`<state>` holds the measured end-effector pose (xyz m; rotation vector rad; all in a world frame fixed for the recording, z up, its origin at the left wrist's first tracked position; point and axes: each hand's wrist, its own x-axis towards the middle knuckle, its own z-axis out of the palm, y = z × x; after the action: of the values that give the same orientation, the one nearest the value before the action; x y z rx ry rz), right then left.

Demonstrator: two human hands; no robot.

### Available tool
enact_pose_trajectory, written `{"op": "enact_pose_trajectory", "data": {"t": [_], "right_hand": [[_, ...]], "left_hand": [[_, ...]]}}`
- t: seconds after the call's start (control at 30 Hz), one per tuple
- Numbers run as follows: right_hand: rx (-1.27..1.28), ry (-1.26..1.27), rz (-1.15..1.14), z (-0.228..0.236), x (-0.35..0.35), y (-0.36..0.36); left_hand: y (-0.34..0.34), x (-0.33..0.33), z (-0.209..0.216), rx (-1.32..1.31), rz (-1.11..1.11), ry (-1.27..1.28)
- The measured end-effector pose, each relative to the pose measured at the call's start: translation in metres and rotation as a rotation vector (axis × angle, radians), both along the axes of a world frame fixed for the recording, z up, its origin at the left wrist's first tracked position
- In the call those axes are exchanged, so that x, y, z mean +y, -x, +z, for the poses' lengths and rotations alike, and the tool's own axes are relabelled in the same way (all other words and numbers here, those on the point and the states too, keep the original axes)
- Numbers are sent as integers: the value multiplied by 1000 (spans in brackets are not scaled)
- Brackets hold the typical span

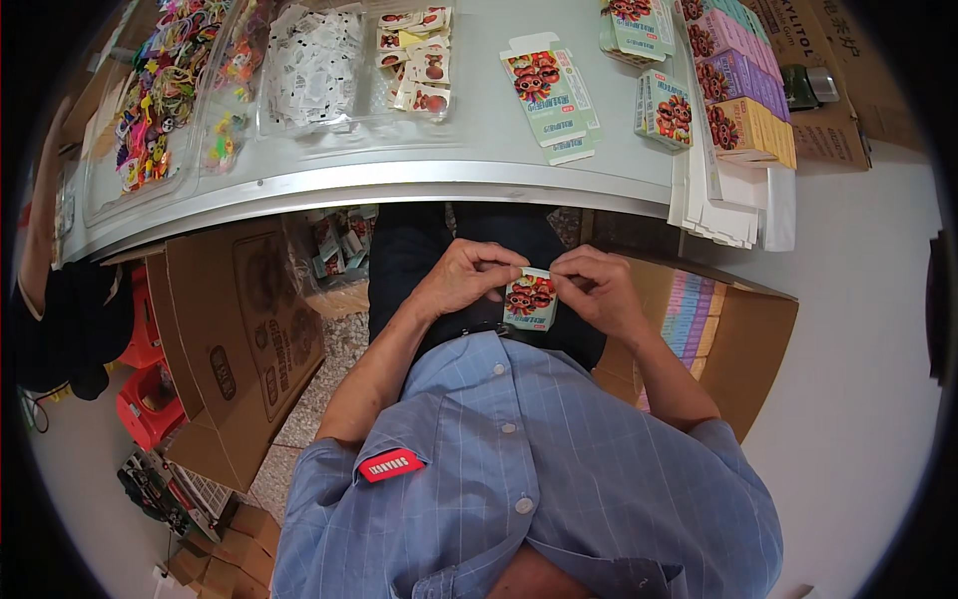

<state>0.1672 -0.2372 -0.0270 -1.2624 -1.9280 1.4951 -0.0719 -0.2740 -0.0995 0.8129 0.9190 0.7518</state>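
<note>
A small light-green printed box [529, 302] is held upright over my lap, just below the table's front edge. At its top edge a white flap shows. My left hand [469, 280] pinches the upper left corner, thumb and forefinger together. The upper right corner is gripped by the fingers of my right hand [602, 290]. On the table beyond lie flat, unfolded green cartons [547, 95] that overlap one another. To their right stands a filled-out green box [666, 108] of the same print.
Clear trays hold colourful corded trinkets [165, 110], small white packets [314, 65] and picture cards [419, 60]. At the right are rows of pink, purple and yellow boxes [738, 90]. Open cardboard boxes [235, 339] flank my legs, beside red stools [150, 404]. Someone's arm [45, 210] shows at far left.
</note>
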Motion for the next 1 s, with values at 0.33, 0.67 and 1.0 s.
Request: {"op": "enact_pose_trajectory", "data": {"t": [0.33, 0.67, 1.0], "right_hand": [[53, 118, -88, -2, -5, 1], [80, -213, 128, -3, -9, -10], [46, -272, 1, -10, -24, -2]], "left_hand": [[0, 2, 0, -76, -5, 106], [-3, -15, -2, -47, 23, -24], [-11, -26, 1, -103, 116, 2]]}}
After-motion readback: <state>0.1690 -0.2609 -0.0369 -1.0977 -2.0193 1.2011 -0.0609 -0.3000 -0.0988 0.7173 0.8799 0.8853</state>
